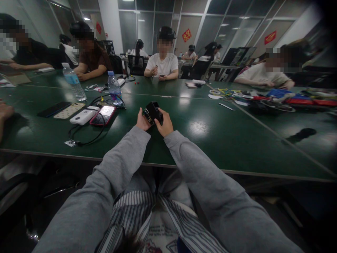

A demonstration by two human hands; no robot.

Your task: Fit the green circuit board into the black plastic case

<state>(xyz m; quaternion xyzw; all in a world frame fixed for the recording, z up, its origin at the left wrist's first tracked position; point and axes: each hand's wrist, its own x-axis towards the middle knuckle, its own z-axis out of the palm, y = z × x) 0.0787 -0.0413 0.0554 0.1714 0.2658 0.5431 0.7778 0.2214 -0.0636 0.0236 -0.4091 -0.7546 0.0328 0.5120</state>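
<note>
A small black box-like device [153, 109] is held between my two hands above the green table [200, 147]. Its left side shows small metallic or coloured parts, too small to make out. My left hand [142, 120] is closed on that left side, with the palm turned inward. From the right, my right hand [165, 123] grips the device with the thumb in front and the fingers on top. The undersides of the fingers are partly hidden behind the device.
Left of my hands lie a white power bank [84, 116], a red-edged phone [103, 116], a black cable [91, 142] and two water bottles [74, 82]. At the right are a pen [226, 106] and a heap of cables [279, 98]. Several people sit around the table.
</note>
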